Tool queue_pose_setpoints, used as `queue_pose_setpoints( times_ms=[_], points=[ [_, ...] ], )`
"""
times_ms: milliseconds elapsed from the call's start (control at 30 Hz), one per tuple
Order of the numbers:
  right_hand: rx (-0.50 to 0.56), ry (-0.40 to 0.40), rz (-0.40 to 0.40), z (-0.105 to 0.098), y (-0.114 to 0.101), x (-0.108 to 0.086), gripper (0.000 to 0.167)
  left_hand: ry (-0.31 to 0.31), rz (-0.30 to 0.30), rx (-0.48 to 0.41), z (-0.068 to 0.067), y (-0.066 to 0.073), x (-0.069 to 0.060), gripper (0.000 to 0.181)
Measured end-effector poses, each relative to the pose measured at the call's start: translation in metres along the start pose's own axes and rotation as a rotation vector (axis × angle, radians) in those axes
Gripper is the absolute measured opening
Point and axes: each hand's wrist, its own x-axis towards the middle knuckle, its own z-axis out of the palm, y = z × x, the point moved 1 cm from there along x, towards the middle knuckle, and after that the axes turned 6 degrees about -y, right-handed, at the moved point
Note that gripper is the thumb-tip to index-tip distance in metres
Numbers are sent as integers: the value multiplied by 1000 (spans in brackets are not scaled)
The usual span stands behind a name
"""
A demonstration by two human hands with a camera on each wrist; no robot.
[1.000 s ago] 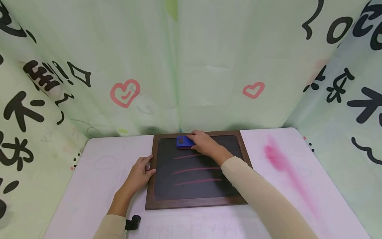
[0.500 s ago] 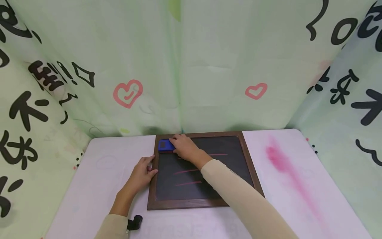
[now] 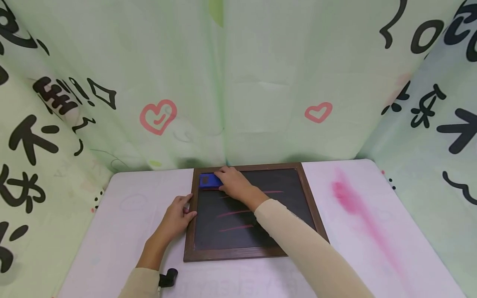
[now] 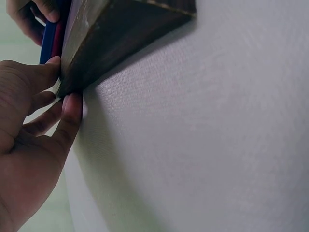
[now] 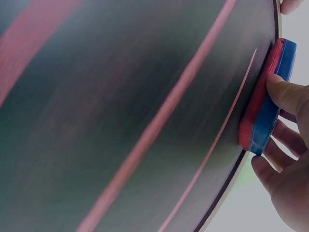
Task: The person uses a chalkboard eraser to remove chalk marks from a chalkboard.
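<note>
A small chalkboard with a brown wooden frame lies flat, and three pink chalk lines cross its dark surface. My right hand grips a blue board eraser at the board's top left corner. Seen from the right wrist, the eraser has a red felt side against the board, and the thumb and fingers hold its blue back. On the left edge, my left hand pinches the frame; the left wrist view shows its fingers at the frame's side. My right forearm hides part of the lines.
The board lies on a white table bearing a pink smear on the right. A light green curtain with hearts and black lettering encloses the back and sides. A black wrist strap piece sits by my left sleeve.
My right hand has slid the eraser leftward along the top of the board to the left corner, then barely moved. My left hand stays on the frame.
</note>
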Motion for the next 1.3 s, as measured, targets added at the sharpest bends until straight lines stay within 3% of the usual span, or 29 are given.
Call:
queue_pose_setpoints(
  times_ms=[267, 700, 1100, 1300],
  points=[
    [53, -16, 14, -5, 31, -15, 58, 0, -5, 7, 1, 1, 1, 59],
    [128, -10, 77, -14, 105, -62, 59, -1, -12, 33, 1, 2, 0, 59],
    [115, 77, 83, -18, 155, -101, 56, -11, -21, 26, 0, 4, 1, 60],
    [124, 100, 97, -20, 169, -116, 53, -6, -27, 31, 0, 2, 1, 62]
  ],
)
